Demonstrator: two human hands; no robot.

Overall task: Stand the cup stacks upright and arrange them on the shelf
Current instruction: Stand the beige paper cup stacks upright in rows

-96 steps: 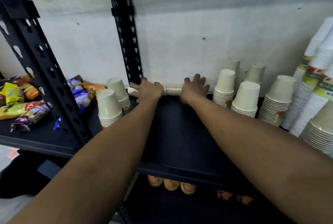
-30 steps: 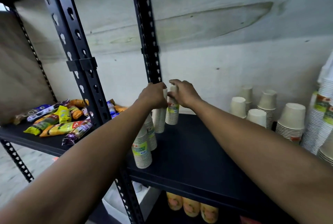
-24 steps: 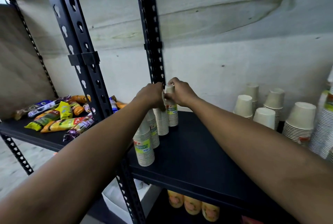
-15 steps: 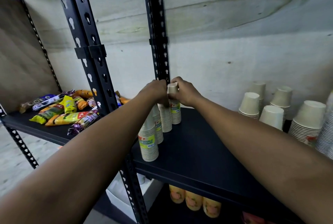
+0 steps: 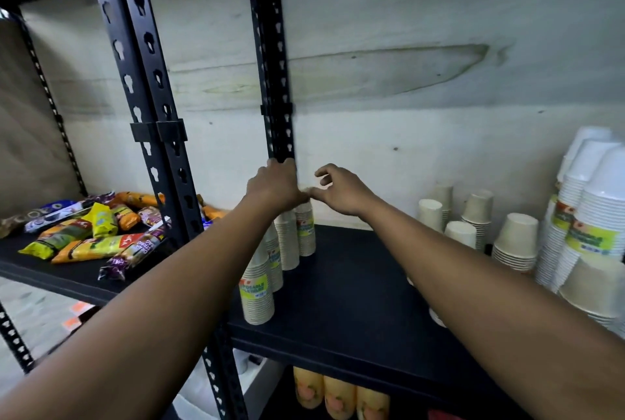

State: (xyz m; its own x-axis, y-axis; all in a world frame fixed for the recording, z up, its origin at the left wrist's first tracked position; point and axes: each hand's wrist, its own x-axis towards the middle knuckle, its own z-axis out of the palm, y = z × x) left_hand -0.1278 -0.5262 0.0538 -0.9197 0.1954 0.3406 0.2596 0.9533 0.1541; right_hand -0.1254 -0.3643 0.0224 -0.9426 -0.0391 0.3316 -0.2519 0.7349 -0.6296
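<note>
Change: right hand [image 5: 341, 191] has let go — fingers spread.
Left hand [image 5: 275, 188]: steadies cup stack [image 5: 305, 230], upright on shelf [image 5: 355, 287] — placed.

Shop storeroom, black metal shelving [image 5: 338, 284], snack packets [image 5: 84, 233], stacked disposable cups [image 5: 581, 223], bare plaster wall [image 5: 406, 30]

The shelf [image 5: 348, 287] is black. Cream cup stacks [image 5: 257, 298] carry green-and-yellow labels. Snack packets [image 5: 84, 247] show yellow, orange and purple. The wall [image 5: 406, 30] is pale grey with a darker stain.
</note>
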